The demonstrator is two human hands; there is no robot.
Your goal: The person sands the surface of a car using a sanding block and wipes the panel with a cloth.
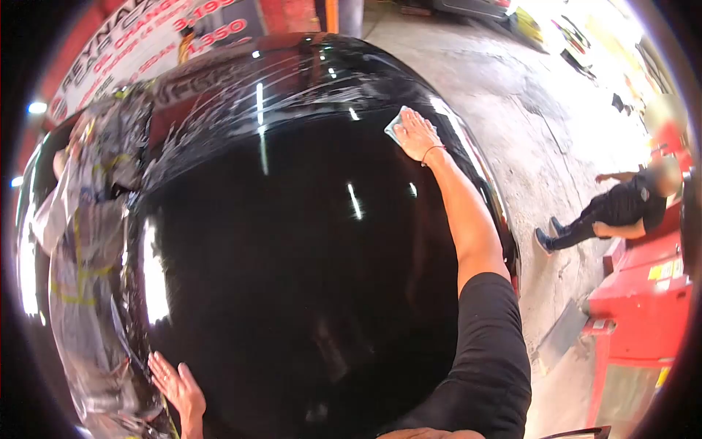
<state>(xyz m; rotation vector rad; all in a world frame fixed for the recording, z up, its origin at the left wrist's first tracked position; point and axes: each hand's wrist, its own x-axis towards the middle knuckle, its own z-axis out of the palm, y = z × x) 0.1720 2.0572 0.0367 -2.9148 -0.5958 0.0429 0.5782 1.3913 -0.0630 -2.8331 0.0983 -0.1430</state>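
Observation:
A glossy black car panel point(285, 241) spreads out in front of me, and its far part carries pale streaky smears. My right hand point(418, 136) lies spread on a folded light blue-grey cloth point(395, 126), which is against the panel near its far right edge. That arm is stretched well forward, with a thin band at the wrist. Low at the left, my left hand point(179, 388) holds nothing. Its fingers are stretched out and the thumb stands apart, beside the edge of clear plastic sheeting point(88, 271). Whether its palm touches the panel or the sheeting I cannot tell.
The taped plastic sheeting runs down the car's left side. A printed banner point(146, 51) hangs behind it. To the right, a person point(621, 205) in dark clothes is on the concrete floor point(504, 102) near red equipment point(643, 293). Another vehicle point(468, 9) stands at the back.

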